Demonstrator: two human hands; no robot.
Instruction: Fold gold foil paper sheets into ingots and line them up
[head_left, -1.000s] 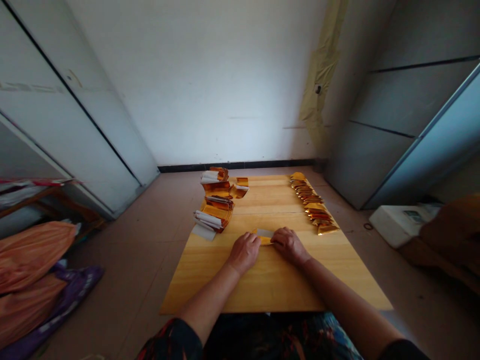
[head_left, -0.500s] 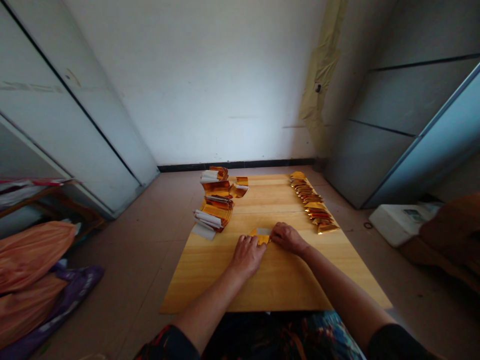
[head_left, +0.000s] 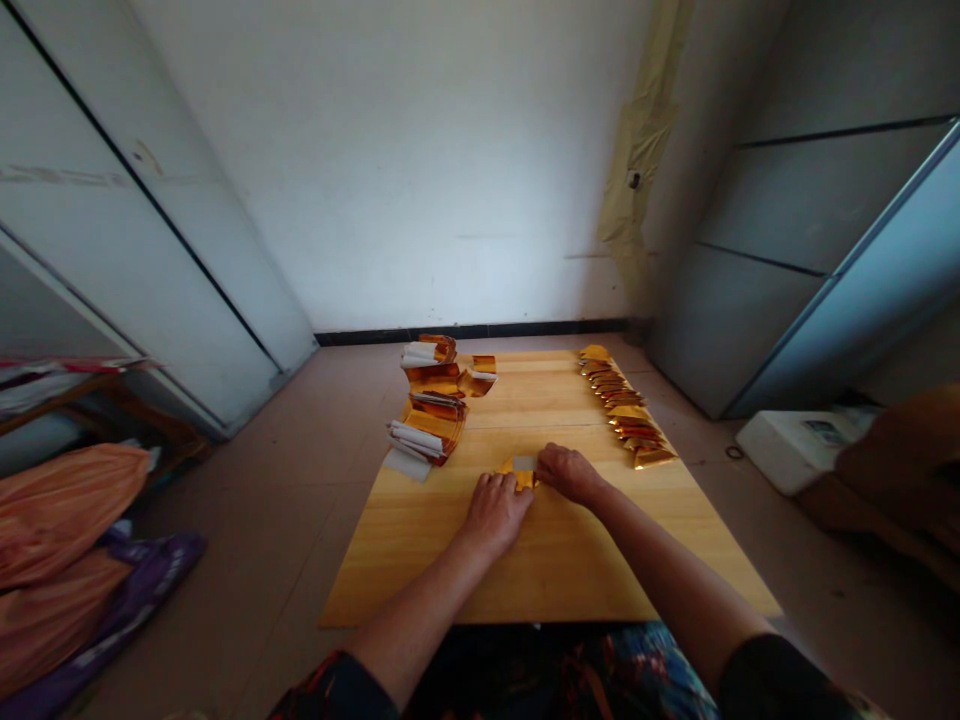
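A small folded piece of gold foil paper (head_left: 517, 478) with a white strip on top lies on the pale wooden board (head_left: 559, 570), between my hands. My left hand (head_left: 495, 514) presses on its near left side, fingers over the paper. My right hand (head_left: 568, 474) grips its right end with the fingertips. Left of the hands stand two stacks of gold and white folded paper (head_left: 429, 400). A loose gold piece (head_left: 478, 378) lies beside them. To the right, a long overlapping row of folded gold pieces (head_left: 622, 408) runs along the board.
The board lies on a tiled floor (head_left: 277, 480) against a white wall. Orange sacks (head_left: 60, 530) and a purple bag (head_left: 142, 575) sit at the left, by a low wooden shelf. A white box (head_left: 787, 450) and a brown object sit at the right.
My hands have drawn closer together and moved slightly toward the far end of the board. The gold paper between them looks more tightly folded, with less white showing.
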